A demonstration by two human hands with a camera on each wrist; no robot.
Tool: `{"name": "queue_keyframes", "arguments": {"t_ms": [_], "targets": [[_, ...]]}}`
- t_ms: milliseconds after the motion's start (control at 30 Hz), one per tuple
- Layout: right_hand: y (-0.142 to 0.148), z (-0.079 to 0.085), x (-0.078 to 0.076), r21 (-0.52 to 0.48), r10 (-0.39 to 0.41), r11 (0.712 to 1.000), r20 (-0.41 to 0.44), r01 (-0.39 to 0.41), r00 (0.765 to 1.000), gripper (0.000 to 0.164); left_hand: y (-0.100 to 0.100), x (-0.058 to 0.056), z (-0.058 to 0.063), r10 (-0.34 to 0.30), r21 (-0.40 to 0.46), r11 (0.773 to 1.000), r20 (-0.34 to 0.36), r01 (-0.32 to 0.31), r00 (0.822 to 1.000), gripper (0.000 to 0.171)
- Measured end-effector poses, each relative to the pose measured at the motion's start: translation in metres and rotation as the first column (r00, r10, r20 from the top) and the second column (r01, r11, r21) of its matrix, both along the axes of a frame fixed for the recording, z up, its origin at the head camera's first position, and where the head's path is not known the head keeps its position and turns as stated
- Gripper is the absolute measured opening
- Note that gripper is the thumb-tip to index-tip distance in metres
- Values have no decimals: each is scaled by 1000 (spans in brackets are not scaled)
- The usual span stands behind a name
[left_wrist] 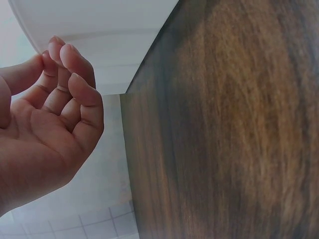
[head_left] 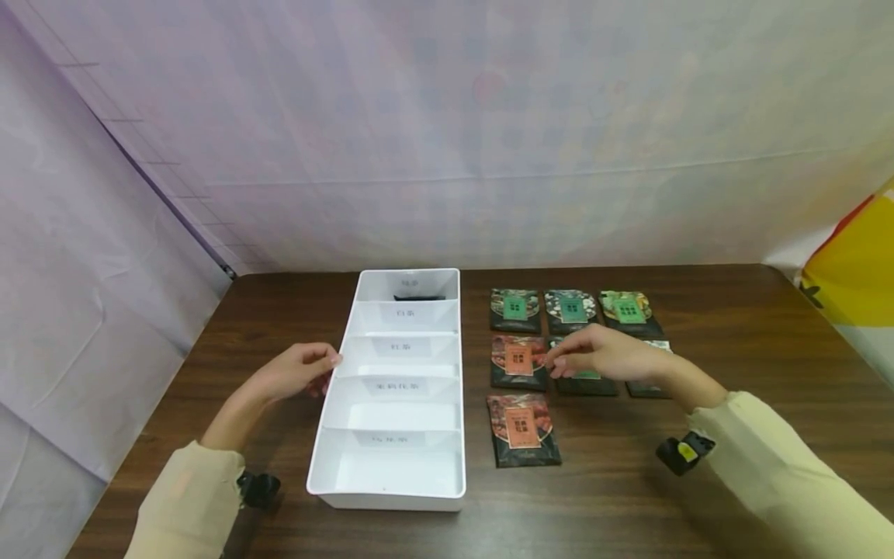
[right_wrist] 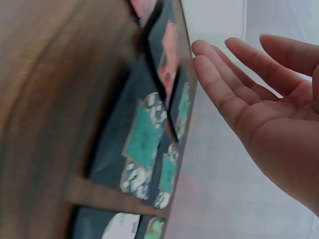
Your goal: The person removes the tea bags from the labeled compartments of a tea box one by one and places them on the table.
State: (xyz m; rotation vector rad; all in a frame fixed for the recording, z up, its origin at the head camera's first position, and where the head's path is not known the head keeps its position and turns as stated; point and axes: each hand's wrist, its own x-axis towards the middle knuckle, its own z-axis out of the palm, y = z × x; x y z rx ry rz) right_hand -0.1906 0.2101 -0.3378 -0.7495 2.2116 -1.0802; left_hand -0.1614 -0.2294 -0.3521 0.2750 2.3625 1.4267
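A long white divided box (head_left: pixel 391 501) stands on the table, each compartment labelled. My left hand (head_left: pixel 296 369) is at its left side and pinches the rim between thumb and forefinger, the other fingers loosely bent in the left wrist view. My right hand (head_left: pixel 608 355) hovers over the tea packets with fingers extended and nothing in them. Under it lies a green-labelled packet (head_left: pixel 590 386), partly hidden. Just left of the fingertips is a red-labelled packet (head_left: pixel 519 362), with another red-labelled packet (head_left: pixel 524 431) nearer me.
Three green-labelled packets, the middle one (head_left: pixel 573 308) with white patterning, form the back row. Another packet (head_left: pixel 648 388) is partly covered by my right wrist. A dark flat packet (head_left: pixel 419 298) lies in the box's farthest compartment. Pale cloth (head_left: pixel 489 155) hangs behind the wooden table (head_left: pixel 601 505).
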Motion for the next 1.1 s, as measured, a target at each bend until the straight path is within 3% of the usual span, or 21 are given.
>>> {"name": "queue_keyframes", "arguments": {"t_ms": [300,667,800,1100], "targets": [[-22,14,-15,19,25,1000,-73,-24,997,31,-1,0,-1,-10,0,1000,-15,10,1000,22],[-48,19,-32,30,-15,999,-127,19,992,28,0,1,1,-13,3,1000,-12,13,1000,22],[-59,21,-36,12,-31,999,-95,33,995,27,1,1,1,-9,8,1000,-13,9,1000,21],[-84,22,-40,21,-22,999,-239,28,971,26,1,0,0,-15,5,1000,-19,15,1000,21]]}}
